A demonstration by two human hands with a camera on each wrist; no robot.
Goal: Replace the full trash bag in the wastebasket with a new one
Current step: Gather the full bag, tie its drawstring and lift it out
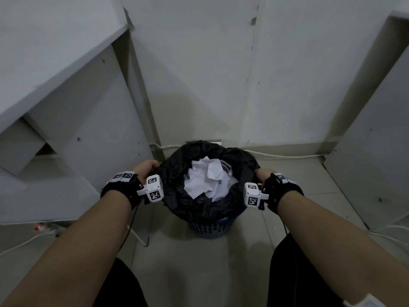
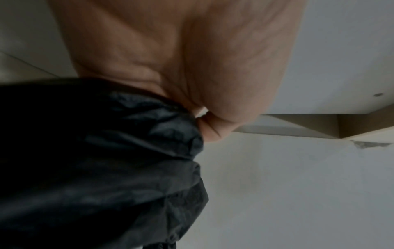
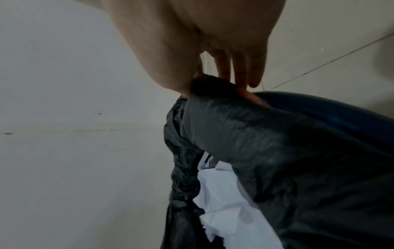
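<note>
Step in hand, by the look of it: freeing the full trash bag (image 1: 199,202) from the wastebasket (image 1: 210,229), first part of the swap. Basket on floor, centre, close to far wall. Bag still seated in basket, black plastic bunched up above the rim, crumpled white paper (image 1: 205,180) heaped inside.

Left hand (image 1: 145,168) at left edge of bag, fingers curled, pinching a fold of black plastic; confirmed in left wrist view (image 2: 202,118). Right hand (image 1: 262,175) at right edge, thumb and fingers (image 3: 241,70) clamped on bag edge, blue rim just beside. Both forearms stretched forward and down, roughly mirrored, wrists either side of bag mouth.

Next move likely: gather both edges toward centre, lift straight up. Calls for even pull on both sides, mouth kept closed enough to stop paper spilling. Thin plastic, may snag on rim or tear.

No new bag seen in any view.
</note>
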